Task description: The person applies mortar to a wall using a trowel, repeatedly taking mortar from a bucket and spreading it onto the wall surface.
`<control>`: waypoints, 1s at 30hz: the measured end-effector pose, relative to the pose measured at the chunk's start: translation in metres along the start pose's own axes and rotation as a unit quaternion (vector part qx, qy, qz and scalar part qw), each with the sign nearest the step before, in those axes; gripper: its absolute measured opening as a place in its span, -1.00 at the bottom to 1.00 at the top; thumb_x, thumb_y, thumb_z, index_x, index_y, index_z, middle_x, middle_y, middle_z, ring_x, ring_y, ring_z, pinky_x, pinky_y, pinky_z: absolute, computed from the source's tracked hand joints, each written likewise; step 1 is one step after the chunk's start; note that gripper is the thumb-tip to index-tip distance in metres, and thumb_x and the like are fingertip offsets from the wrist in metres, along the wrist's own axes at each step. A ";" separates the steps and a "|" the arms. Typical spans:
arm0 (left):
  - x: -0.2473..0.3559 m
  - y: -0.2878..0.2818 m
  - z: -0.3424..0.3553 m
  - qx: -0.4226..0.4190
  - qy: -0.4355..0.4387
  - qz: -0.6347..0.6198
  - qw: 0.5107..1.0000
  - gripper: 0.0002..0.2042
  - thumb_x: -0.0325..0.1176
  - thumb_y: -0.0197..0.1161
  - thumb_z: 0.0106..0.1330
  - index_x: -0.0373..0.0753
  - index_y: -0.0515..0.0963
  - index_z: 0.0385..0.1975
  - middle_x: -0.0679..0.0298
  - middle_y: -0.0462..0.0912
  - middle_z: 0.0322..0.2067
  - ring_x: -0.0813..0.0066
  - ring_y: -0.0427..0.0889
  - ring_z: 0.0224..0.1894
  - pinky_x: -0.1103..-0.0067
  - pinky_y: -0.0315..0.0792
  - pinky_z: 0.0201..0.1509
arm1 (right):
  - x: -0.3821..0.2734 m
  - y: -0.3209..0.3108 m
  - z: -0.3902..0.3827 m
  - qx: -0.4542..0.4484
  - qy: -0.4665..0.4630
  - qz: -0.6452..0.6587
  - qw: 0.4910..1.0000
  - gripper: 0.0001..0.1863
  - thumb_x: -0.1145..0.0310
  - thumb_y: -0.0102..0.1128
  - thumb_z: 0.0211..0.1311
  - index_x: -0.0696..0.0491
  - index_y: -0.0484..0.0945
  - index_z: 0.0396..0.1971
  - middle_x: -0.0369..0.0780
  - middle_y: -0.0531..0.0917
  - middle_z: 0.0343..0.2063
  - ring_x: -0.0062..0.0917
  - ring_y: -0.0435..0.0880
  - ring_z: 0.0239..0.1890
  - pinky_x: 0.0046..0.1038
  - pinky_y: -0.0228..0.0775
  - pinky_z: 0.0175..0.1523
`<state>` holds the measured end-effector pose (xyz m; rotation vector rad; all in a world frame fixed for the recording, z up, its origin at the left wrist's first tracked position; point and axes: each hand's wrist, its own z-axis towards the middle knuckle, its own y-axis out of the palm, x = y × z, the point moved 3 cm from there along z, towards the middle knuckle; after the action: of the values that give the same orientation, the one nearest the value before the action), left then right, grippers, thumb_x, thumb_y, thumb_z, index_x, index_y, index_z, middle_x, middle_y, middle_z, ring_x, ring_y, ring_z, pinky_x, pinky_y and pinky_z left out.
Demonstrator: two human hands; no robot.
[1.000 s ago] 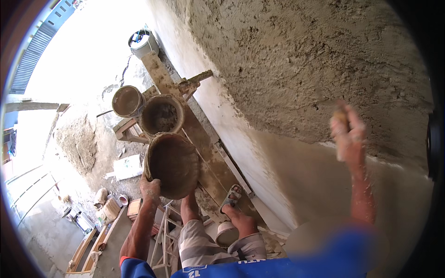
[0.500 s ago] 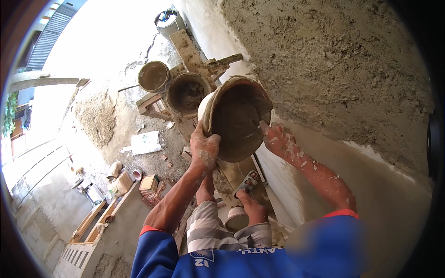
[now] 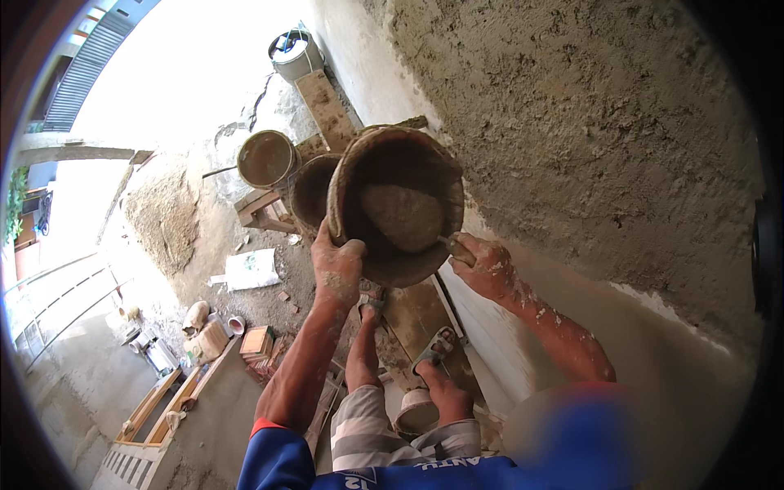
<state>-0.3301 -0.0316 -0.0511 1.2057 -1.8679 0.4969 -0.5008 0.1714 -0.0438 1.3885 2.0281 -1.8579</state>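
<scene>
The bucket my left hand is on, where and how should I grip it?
Best grip the bucket probably by its rim, from the near left, thumb inside and fingers outside. Its open mouth tilts toward you, exposing that edge; your left hand grips there, while your right hand holds a tool handle on the right.

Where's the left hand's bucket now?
Head view, upper centre: the bucket is between the left hand, gripping its lower-left edge, and the right hand, and partly hides a second bucket to its left.
</scene>
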 end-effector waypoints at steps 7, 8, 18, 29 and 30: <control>-0.015 -0.057 0.033 0.080 -0.008 -0.028 0.996 -0.58 -0.65 0.11 0.04 -0.33 0.49 -0.02 0.35 0.59 -0.37 0.62 0.50 -0.46 0.68 0.42 -0.41 | -0.057 -0.046 0.047 0.005 -0.051 0.069 0.996 -0.60 0.40 0.38 0.05 0.10 0.49 -0.09 0.01 0.65 -0.33 -0.02 0.67 -0.25 -0.22 0.52 -0.16; -0.018 -0.066 0.036 0.093 -0.004 -0.024 0.995 -0.59 -0.65 0.11 0.03 -0.32 0.50 -0.04 0.35 0.59 -0.37 0.62 0.50 -0.47 0.67 0.41 -0.41 | -0.058 -0.051 0.052 0.004 -0.050 0.068 0.996 -0.60 0.40 0.38 0.05 0.10 0.49 -0.09 0.01 0.65 -0.33 -0.02 0.67 -0.25 -0.22 0.52 -0.16; -0.058 -0.110 0.044 0.123 -0.036 0.025 0.991 -0.50 -0.66 0.09 -0.01 -0.30 0.48 0.04 0.33 0.60 -0.30 0.55 0.53 -0.35 0.64 0.46 -0.24 | 0.072 -0.145 0.090 0.233 0.215 -0.026 0.948 -0.64 0.31 0.13 0.37 0.13 0.52 0.09 -0.10 0.69 -0.31 -0.61 0.60 -0.52 -0.55 0.50 -0.58; -0.032 -0.035 0.006 0.047 -0.031 0.072 0.996 -0.51 -0.61 0.07 0.01 -0.38 0.49 0.04 0.22 0.64 -0.25 0.47 0.60 -0.26 0.57 0.50 -0.10 | -0.008 -0.060 0.012 -0.055 0.023 -0.106 0.993 -0.62 0.43 0.12 0.27 0.02 0.53 0.10 -0.12 0.54 -0.21 -0.29 0.66 -0.21 -0.39 0.55 -0.23; -0.034 -0.033 0.007 0.027 -0.018 0.081 0.996 -0.52 -0.60 0.06 0.01 -0.38 0.50 0.04 0.22 0.65 -0.24 0.47 0.59 -0.23 0.57 0.49 -0.08 | -0.010 -0.045 0.020 -0.070 -0.018 -0.221 0.973 -0.63 0.42 0.11 0.27 0.02 0.53 0.09 -0.12 0.55 -0.23 -0.31 0.62 -0.20 -0.36 0.55 -0.19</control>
<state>-0.2980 -0.0331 -0.0863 1.1106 -2.0048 0.6203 -0.5337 0.1552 -0.0087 0.9149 2.5543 -1.8131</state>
